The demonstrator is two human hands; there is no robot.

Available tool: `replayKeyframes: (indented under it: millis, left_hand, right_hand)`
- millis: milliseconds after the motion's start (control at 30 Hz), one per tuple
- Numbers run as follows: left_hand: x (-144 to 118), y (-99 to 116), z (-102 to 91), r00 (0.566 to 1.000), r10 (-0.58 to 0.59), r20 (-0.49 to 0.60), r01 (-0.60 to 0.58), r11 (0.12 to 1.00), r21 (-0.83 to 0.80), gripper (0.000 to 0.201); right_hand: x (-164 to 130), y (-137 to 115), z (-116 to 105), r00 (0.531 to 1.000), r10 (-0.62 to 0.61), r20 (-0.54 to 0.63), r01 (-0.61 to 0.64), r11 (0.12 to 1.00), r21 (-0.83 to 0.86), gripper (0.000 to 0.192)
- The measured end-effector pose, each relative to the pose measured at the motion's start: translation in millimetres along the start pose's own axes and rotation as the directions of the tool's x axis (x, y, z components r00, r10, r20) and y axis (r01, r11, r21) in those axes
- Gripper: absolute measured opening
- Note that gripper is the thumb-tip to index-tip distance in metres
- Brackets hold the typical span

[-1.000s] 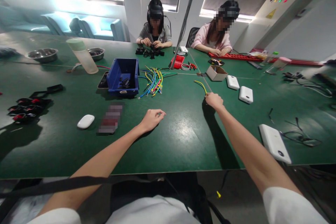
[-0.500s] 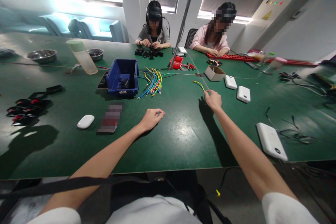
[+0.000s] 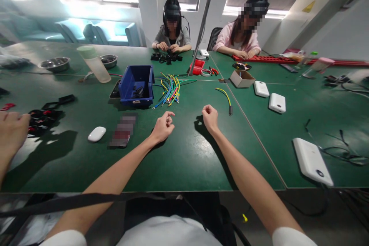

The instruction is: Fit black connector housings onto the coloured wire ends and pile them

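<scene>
My left hand [image 3: 164, 127] hovers over the table in front of the wire bundle, fingers loosely curled and apart, with nothing in it. My right hand [image 3: 210, 118] is closed, its fingers folded in, and no object shows in it. To its right, separate from the hand, lies a yellow-green wire [image 3: 226, 95] with a black connector [image 3: 230, 110] on its near end. Beyond my left hand rests a bundle of coloured wires [image 3: 171, 90] with ring terminals. The blue bin [image 3: 135, 102] beside it holds small black parts [image 3: 138, 92].
A phone [image 3: 123, 130] and a white case [image 3: 97, 134] lie left of my left hand. Another person's hand [image 3: 11, 130] is at the left edge near black parts [image 3: 47, 119]. White devices [image 3: 313, 161] and a cardboard box [image 3: 242, 79] stand right. Two people sit across.
My right hand has let go of the yellow-green wire, leaving it on the table, and moved left. My left hand's fingers have lifted slightly. Another person's hand has come in at the left.
</scene>
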State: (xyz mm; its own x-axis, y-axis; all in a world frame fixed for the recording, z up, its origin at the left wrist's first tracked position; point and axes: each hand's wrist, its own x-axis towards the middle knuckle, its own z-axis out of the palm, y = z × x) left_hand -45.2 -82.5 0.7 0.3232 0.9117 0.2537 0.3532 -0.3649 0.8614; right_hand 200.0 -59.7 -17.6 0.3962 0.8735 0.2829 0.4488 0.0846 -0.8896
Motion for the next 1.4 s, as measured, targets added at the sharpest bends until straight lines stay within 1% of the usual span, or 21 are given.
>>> replayKeyframes:
  millis: [133,200,233,300,367,400,467,500,533,600,633,667,700,767,833,867,900,1000,1067,1133,1400]
  left_hand:
    - [5.9,-0.9,-8.5,0.999,-0.034,-0.041,0.033,0.999,-0.015,0.033]
    - [9.9,-1.8,-15.3,0.993,-0.064,-0.097,0.059,0.997,-0.053,0.03]
    - [12.4,-2.5,-19.9,0.987,-0.078,-0.142,0.068,0.995,-0.076,0.029]
    - [19.3,-5.1,-31.9,0.962,-0.101,-0.255,0.073,0.99,-0.118,0.027]
    - [29.2,-9.5,-47.9,0.915,-0.134,-0.382,0.087,0.987,-0.138,0.025]
    - [35.4,-12.3,-57.2,0.895,-0.146,-0.421,0.096,0.986,-0.139,0.026]
    - [50.2,-18.2,-77.8,0.865,-0.189,-0.465,0.145,0.981,-0.129,0.029]
    - [58.5,-21.1,-88.5,0.853,-0.197,-0.482,0.171,0.98,-0.098,0.029]
    - [67.1,-23.7,-99.2,0.832,-0.186,-0.523,0.195,0.98,-0.039,0.03]
    - [84.6,-28.6,-119.3,0.801,-0.142,-0.582,0.265,0.955,0.131,0.033]
    - [93.2,-30.9,-127.8,0.794,-0.115,-0.597,0.303,0.926,0.225,0.033]
    - [101.3,-33.3,-134.9,0.797,-0.089,-0.597,0.333,0.89,0.312,0.033]
    - [108.9,-36.0,-140.4,0.809,-0.065,-0.584,0.353,0.848,0.395,0.032]
    - [122.3,-42.5,-145.8,0.85,-0.058,-0.524,0.381,0.753,0.536,0.03]
    - [132.5,-50.6,-145.0,0.882,-0.118,-0.457,0.407,0.681,0.608,0.031]
    - [136.5,-55.0,-143.2,0.885,-0.176,-0.43,0.433,0.651,0.624,0.034]
    - [139.8,-59.3,-141.0,0.878,-0.247,-0.41,0.468,0.622,0.628,0.037]
    - [146.5,-70.1,-136.1,0.828,-0.419,-0.372,0.558,0.559,0.613,0.045]
    - [149.2,-75.0,-136.0,0.809,-0.463,-0.362,0.582,0.546,0.602,0.043]
    - [150.7,-78.3,-137.5,0.801,-0.478,-0.361,0.592,0.543,0.595,0.04]
    - [148.9,-83.8,-139.1,0.814,-0.44,-0.379,0.58,0.568,0.584,0.035]
  right_hand:
    - [0.3,1.3,-2.8,0.998,-0.029,0.061,0.03,0.999,-0.014,0.008]
    - [0.2,-0.3,-4.3,0.996,-0.028,0.086,0.031,0.999,-0.031,0.009]
    - [0.0,-1.4,-4.7,0.995,-0.025,0.099,0.029,0.999,-0.038,0.009]
    - [-0.4,-3.3,-5.1,0.993,-0.018,0.119,0.023,0.999,-0.039,0.01]
    - [-0.3,-4.5,-5.2,0.991,-0.012,0.131,0.017,0.999,-0.032,0.013]
    - [-0.2,-4.8,-5.2,0.991,-0.011,0.136,0.015,0.999,-0.031,0.014]
    - [0.3,-4.6,-5.3,0.99,-0.013,0.144,0.019,0.999,-0.04,0.015]
    - [0.5,-4.3,-5.5,0.989,-0.016,0.146,0.023,0.999,-0.047,0.015]
    - [0.6,-3.9,-5.7,0.989,-0.018,0.146,0.026,0.998,-0.053,0.015]
    - [0.6,-2.9,-6.3,0.989,-0.023,0.143,0.031,0.998,-0.054,0.015]
    - [0.5,-2.4,-6.7,0.99,-0.025,0.139,0.032,0.998,-0.05,0.015]
    - [0.3,-1.9,-7.0,0.991,-0.026,0.133,0.032,0.999,-0.044,0.015]
    - [0.1,-1.5,-7.4,0.992,-0.028,0.127,0.033,0.999,-0.038,0.015]
    - [-0.2,-0.7,-8.0,0.993,-0.027,0.116,0.03,0.999,-0.027,0.014]
    - [-0.3,0.0,-8.4,0.993,-0.025,0.112,0.027,0.999,-0.022,0.013]
    - [-0.2,0.3,-8.6,0.994,-0.024,0.111,0.027,0.999,-0.021,0.012]
    - [-0.1,0.5,-8.7,0.994,-0.024,0.11,0.027,0.999,-0.02,0.012]
    - [0.6,1.0,-8.2,0.994,-0.028,0.109,0.03,0.999,-0.017,0.011]
    - [1.2,1.0,-7.2,0.993,-0.03,0.117,0.032,0.999,-0.018,0.01]
    - [1.6,0.9,-5.9,0.992,-0.033,0.125,0.035,0.999,-0.021,0.01]
    - [1.8,1.5,-2.7,0.993,-0.021,0.115,0.026,0.999,-0.047,0.009]
